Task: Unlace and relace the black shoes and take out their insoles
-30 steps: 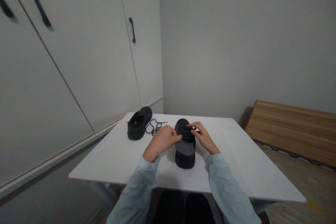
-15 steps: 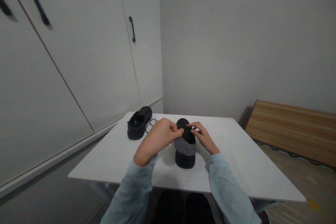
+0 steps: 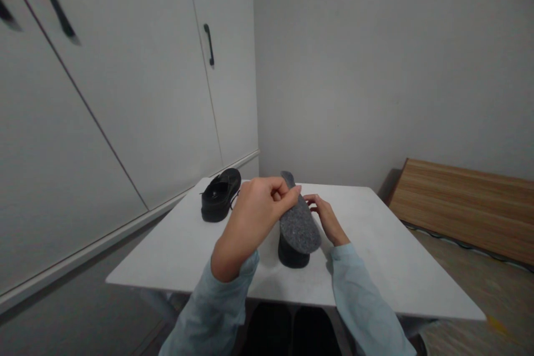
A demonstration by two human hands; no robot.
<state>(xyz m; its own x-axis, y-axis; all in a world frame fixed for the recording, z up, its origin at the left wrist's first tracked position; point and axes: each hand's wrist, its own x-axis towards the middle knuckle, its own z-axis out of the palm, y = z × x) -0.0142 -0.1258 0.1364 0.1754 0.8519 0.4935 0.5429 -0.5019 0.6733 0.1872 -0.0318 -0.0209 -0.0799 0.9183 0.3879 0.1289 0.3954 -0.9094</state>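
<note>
A grey felt insole (image 3: 301, 225) is pinched along its left edge between the thumb and fingers of my left hand (image 3: 262, 206). It is tilted above a black shoe (image 3: 293, 256), covering most of it; only the heel shows clearly below. My right hand (image 3: 327, 218) is at the shoe's right side with its fingers curled in around the upper. The insole partly hides those fingertips. A second black shoe (image 3: 217, 208) rests at the table's back left, its toe pointing away, with a black lace (image 3: 234, 200) beside it, partly behind my left hand.
The shoes stand on a white table (image 3: 384, 267). White cabinets (image 3: 167, 122) with dark handles line the left, and a grey wall (image 3: 354, 67) is behind. On the right, a wood-grain board (image 3: 463, 206) is beyond the table edge.
My left hand has taken hold of the insole and raised it; earlier it lay partly in the shoe opening. My right hand has stayed beside the shoe, its fingers more curled.
</note>
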